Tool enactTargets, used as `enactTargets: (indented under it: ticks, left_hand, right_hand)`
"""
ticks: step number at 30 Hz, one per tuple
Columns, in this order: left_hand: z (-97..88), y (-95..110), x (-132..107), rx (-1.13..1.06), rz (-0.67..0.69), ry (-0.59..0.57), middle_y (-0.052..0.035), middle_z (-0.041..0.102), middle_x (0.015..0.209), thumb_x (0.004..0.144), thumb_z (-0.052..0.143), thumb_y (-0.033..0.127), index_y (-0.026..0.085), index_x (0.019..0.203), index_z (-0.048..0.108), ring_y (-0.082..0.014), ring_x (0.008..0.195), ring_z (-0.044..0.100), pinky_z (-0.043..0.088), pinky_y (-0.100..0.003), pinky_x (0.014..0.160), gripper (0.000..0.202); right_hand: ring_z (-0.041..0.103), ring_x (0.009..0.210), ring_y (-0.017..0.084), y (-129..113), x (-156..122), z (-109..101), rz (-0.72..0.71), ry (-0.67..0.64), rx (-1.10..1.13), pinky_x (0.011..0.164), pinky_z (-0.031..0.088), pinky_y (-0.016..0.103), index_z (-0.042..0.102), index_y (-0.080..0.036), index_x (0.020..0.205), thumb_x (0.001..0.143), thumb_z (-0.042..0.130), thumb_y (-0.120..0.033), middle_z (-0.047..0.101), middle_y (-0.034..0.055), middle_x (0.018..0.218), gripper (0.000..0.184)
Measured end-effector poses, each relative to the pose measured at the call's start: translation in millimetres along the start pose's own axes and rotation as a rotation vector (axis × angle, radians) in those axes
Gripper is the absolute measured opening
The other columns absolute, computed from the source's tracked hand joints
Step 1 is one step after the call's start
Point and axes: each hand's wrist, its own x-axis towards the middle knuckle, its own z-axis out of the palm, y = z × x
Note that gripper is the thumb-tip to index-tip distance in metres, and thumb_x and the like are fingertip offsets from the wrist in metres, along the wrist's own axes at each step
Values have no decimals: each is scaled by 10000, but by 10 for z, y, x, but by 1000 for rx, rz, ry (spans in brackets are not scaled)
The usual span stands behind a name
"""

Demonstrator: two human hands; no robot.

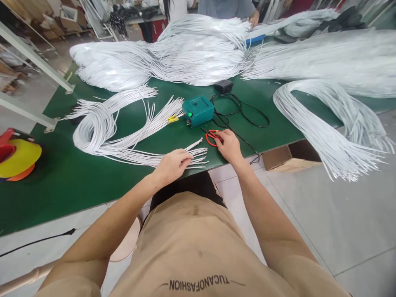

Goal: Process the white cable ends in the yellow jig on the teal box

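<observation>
My left hand (173,164) rests on a flat bundle of thin white cables (123,153) near the table's front edge, its fingers curled over the cut ends. Just to the right, my right hand (229,145) is closed around red-handled scissors (210,137) lying on the green table (62,177). Behind the scissors stands a small teal box (198,110) with a green button and a yellow clip at its left side.
Large heaps of white cables (192,49) cover the table's far side, and another bundle (328,136) hangs over the right edge. A black adapter (223,86) and its cord lie behind the box. Other people stand at the far side. A cardboard box (291,159) sits under the table.
</observation>
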Motion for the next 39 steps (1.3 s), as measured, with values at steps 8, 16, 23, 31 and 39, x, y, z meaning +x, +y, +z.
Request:
enactTargets:
  ticks: [8,16,23,31,39]
  left_hand:
    - [-525,-566,184,202,-234,197,-77,682,1073,886,495,347,170,1073,698,-192,881,644,485,-303,839,328]
    - [-943,-1297,335,340,-731,125,-182,634,1182,851,394,626,118,1179,657,-336,1087,592,442,-410,935,660]
    - [-1007,-1562,636,212,-699,-15,-122,687,1080,677,606,653,178,1011,700,-293,985,627,459,-321,790,588]
    - [-1215,-1616,564,-491,-708,177,-51,682,955,662,726,465,176,867,649,-180,863,618,463,-302,779,363]
    - [-1475,-983,745,-1055,-375,285,-20,671,864,829,652,273,146,1041,633,-98,754,562,473,-285,741,247]
  right_hand:
    - [579,969,258,22,-16,-1,-16,8,-3,849,476,368,700,-159,1046,889,470,-230,648,126,991,287]
    - [607,917,259,91,22,7,-55,61,-31,809,507,381,691,-143,1033,873,509,-256,655,136,992,267]
    - [610,950,271,136,4,-3,-80,69,-24,818,526,424,679,-206,1013,898,489,-293,668,130,998,238]
    - [630,977,291,114,40,-121,-41,-79,-110,848,550,439,687,-179,1028,876,470,-242,646,163,1061,272]
    - [685,779,234,75,155,-559,30,-288,-95,736,576,381,696,-248,817,750,515,-180,689,74,927,205]
